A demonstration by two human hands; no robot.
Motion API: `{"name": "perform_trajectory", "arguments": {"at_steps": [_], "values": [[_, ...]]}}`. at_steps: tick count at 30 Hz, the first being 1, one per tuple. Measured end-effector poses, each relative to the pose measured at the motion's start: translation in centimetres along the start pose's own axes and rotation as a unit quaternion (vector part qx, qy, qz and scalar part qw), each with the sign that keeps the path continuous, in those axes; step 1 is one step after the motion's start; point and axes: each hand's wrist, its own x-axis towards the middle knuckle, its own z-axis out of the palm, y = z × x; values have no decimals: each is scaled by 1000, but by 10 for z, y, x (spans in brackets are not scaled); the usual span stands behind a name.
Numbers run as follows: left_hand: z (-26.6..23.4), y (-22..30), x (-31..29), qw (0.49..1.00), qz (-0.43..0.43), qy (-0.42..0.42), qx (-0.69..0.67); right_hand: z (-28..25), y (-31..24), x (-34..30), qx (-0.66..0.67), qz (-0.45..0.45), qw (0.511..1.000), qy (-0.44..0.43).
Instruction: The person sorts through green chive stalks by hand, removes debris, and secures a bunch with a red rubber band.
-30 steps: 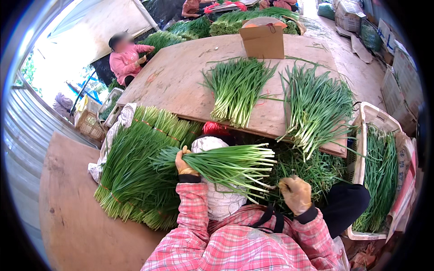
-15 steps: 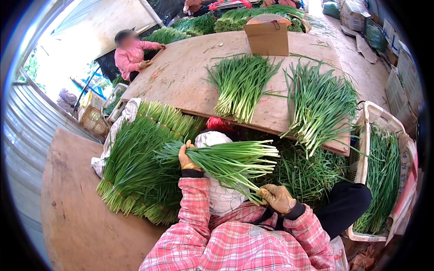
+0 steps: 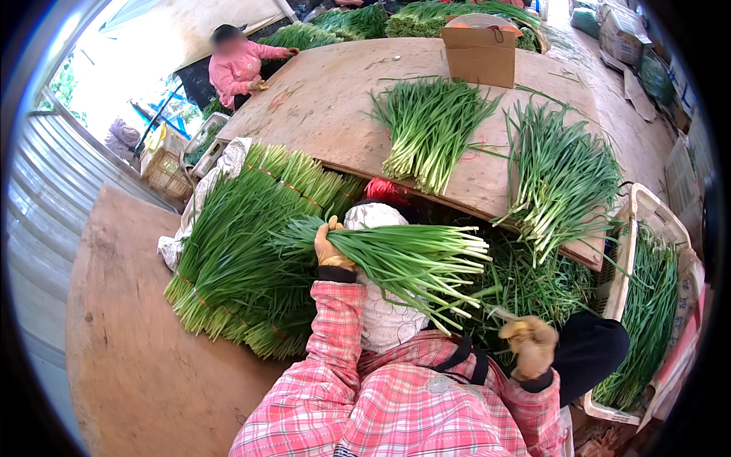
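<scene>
My left hand (image 3: 333, 245), in a tan glove, is wrapped round the leafy part of a bunch of garlic chives (image 3: 415, 255). Their pale stem ends fan out to the right above my lap. Lower right, apart from the bunch, my gloved right hand (image 3: 529, 343) is closed and smeared by motion. A pale blurred strip (image 3: 499, 313) juts from its fingers toward the stems. Left of my left hand lies a large stack of tied chive bundles (image 3: 240, 251).
Two loose chive heaps (image 3: 434, 126) (image 3: 563, 179) lie on the wooden table (image 3: 327, 99) ahead, before a cardboard box (image 3: 480, 57). A crate (image 3: 620, 282) of greens stands right. Loose leaves (image 3: 544, 274) lie under the table edge. A person in pink (image 3: 234, 72) sits far left.
My right hand has pulled away from the stem ends, moving right with a pale strip. My left hand still grips the bunch. The whole view has shifted slightly.
</scene>
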Motion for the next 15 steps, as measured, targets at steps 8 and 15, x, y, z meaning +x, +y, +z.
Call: {"name": "perform_trajectory", "arguments": {"at_steps": [8,15], "values": [[-9,3,13,1000,-16,-9,-2,-38,16,16,-622,-120,768,-94],[-7,6,12,985,11,-114,128,72,45,50,-420,-140,889,-116]]}}
